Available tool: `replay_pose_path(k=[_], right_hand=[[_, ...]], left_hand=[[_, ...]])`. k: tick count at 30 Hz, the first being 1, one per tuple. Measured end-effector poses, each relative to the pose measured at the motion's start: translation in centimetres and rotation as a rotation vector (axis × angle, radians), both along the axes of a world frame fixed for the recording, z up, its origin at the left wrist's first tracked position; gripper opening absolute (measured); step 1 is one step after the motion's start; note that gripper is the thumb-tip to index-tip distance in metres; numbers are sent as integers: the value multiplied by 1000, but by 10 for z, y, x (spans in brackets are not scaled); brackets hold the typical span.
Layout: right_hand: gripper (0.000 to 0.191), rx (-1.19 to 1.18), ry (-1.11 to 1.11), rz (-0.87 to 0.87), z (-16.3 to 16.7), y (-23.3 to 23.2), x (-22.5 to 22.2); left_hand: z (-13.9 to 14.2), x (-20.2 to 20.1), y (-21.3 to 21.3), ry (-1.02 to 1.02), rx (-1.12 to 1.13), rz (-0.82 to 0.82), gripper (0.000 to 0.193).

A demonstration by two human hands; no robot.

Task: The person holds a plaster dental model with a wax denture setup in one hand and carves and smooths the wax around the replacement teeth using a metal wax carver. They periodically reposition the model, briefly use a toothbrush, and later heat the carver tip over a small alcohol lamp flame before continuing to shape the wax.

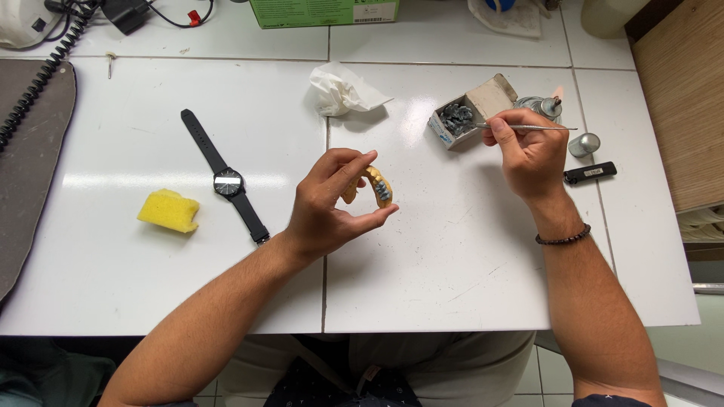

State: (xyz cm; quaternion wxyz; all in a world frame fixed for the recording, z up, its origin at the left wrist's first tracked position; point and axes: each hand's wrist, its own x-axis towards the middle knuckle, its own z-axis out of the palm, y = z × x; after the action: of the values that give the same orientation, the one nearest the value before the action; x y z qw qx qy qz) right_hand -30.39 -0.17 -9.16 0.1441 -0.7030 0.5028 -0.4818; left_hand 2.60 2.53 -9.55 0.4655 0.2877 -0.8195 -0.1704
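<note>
Two bare hands work over a white tiled bench (188, 286), logged left to right.

Far left: dark mat (30, 151) with a coiled cable (45, 71) along its edge. Next, a yellow sponge (169, 210), then a black wristwatch (228, 183) lying flat, strap running diagonally. A crumpled tissue (343, 89) sits further back, near the centre seam.

Left hand (328, 207): raised just off the bench, thumb and fingers curled closed around a yellow dental cast (369, 186). The arch of the cast opens toward the palm; grey wax-like teeth (383, 190) face right, toward the other hand.

Right of centre: small open cardboard box (471, 109) holding grey lumps (455, 117).

Right hand (528, 154): fingers pinched shut on a thin metal instrument (539, 126), pen-style. Long axis roughly horizontal; the right-pointing end lies just beside the lit flame of a small burner (544, 105), the other end over the box. Beaded bracelet (563, 239) on that wrist.

Far right: metal cap (584, 144) and a black lighter (590, 172).

Key relation: cast lies left and slightly nearer the body than the instrument, well apart from it; the instrument hand is nearer the burner and box.
</note>
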Motion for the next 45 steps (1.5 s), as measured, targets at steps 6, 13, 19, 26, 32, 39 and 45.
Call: replay_pose_path(k=[6, 13, 19, 26, 32, 39, 45], right_hand=[[17, 26, -16, 7, 0, 0, -3], [17, 41, -9, -1, -1, -1, -7], [12, -4, -87, 67, 3, 3, -2], [12, 136, -779, 460, 30, 27, 21], [3, 466, -717, 421, 43, 52, 48], [19, 342, -449, 599, 48, 61, 60], [19, 286, -259, 558, 59, 73, 67]], left_hand=[[0, 0, -1, 1, 0, 1, 72], [3, 0, 0, 5, -10, 13, 73], [5, 0, 1, 55, 28, -22, 69], [7, -1, -1, 124, 152, -90, 60], [7, -9, 1, 66, 253, -106, 55], [10, -8, 0, 95, 356, -318, 61], [5, -13, -7, 70, 495, -472, 70]])
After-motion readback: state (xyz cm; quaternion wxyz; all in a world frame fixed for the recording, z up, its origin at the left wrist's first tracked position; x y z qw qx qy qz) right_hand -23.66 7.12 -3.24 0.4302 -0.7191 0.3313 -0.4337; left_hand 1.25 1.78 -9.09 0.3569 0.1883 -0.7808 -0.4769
